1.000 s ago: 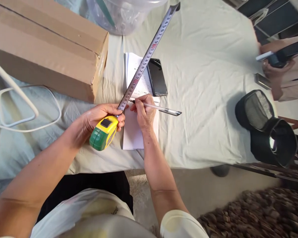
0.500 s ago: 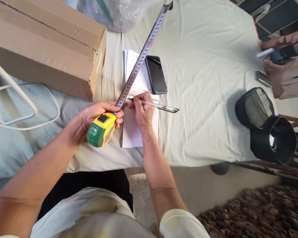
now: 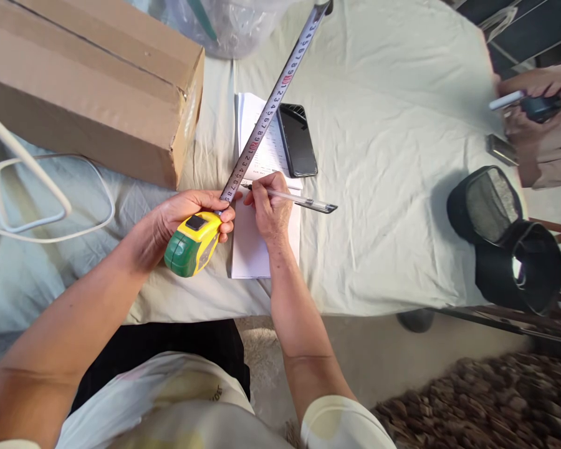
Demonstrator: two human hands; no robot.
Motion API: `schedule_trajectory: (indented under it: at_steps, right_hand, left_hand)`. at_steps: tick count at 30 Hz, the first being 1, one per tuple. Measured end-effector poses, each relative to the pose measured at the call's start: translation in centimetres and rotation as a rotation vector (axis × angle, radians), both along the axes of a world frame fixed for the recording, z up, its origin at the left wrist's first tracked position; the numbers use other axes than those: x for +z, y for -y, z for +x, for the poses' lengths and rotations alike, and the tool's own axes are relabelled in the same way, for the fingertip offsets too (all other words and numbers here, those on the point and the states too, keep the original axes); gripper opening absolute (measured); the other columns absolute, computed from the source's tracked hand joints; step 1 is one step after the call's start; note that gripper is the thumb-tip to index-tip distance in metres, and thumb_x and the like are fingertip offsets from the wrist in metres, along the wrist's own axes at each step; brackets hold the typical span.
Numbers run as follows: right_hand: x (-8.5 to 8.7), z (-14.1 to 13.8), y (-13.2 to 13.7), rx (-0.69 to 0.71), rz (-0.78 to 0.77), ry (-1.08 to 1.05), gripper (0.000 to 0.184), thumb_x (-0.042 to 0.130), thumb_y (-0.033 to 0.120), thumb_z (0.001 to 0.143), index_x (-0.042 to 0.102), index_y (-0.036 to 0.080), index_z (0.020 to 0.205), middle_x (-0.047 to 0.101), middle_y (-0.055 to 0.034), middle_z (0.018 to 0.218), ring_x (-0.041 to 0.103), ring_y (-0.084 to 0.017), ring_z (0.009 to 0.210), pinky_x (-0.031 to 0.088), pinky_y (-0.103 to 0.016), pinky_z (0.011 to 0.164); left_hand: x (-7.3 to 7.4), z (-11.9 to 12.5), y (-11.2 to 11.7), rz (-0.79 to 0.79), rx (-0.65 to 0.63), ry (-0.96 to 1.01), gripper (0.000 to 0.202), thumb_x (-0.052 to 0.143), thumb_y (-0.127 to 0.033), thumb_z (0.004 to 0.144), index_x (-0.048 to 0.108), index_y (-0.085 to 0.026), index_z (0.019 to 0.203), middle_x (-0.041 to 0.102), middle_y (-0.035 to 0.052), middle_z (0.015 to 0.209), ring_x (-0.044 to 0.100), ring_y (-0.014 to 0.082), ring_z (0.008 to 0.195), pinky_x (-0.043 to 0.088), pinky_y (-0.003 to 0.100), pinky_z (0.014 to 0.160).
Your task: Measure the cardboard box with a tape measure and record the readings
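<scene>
Above the cloth-covered counter (image 3: 378, 156), the left hand (image 3: 184, 209) has fingers (image 3: 226, 215) clamped on a yellow-and-green tape measure (image 3: 191, 244), the right hand (image 3: 272, 209) on a clear pen (image 3: 303, 201).

On the pale cloth-covered table (image 3: 378, 137), the white paper notebook (image 3: 247, 249) lies centrally, the flat black phone (image 3: 299, 146) over its far right edge. Left — the long brown cardboard box (image 3: 98, 93); before that, the yellow-and-green tape measure (image 3: 194, 243), blade over the notebook; behind, the clear plastic container (image 3: 247, 31); well right, the open black case (image 3: 495, 268).
</scene>
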State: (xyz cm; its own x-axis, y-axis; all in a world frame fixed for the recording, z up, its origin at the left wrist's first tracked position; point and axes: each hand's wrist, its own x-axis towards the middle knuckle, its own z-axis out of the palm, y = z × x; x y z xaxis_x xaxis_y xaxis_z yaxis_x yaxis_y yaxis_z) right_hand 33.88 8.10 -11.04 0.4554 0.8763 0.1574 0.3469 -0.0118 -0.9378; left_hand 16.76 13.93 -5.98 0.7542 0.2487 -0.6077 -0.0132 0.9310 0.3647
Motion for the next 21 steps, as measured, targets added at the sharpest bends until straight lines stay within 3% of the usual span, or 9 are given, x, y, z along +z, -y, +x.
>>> schedule_trajectory:
  at_steps: [7, 21]
  right_hand:
    - [-0.03, 0.16, 0.03, -0.034, 0.019, 0.055, 0.020, 0.052, 0.025, 0.093, 0.048, 0.026, 0.073, 0.058, 0.0064, 0.060, 0.054, -0.014, 0.061, 0.048, -0.032, 0.069]
    - [-0.44, 0.33, -0.14, -0.014, 0.041, 0.144, 0.020, 0.050, 0.021, 0.093, 0.047, 0.025, 0.074, 0.056, 0.0077, 0.059, 0.055, -0.012, 0.059, 0.047, -0.030, 0.065]
  left_hand:
    - [-0.13, -0.10, 0.06, 0.007, 0.007, 0.038, 0.015, 0.050, -0.006, 0.087, 0.063, -0.015, 0.086, 0.053, 0.0016, 0.058, 0.053, 0.0129, 0.051, 0.052, 0.023, 0.053]
    - [-0.50, -0.33, -0.04, -0.006, -0.010, 0.106, 0.016, 0.051, -0.004, 0.086, 0.063, -0.014, 0.083, 0.055, 0.0031, 0.061, 0.056, 0.0142, 0.053, 0.055, 0.024, 0.055]
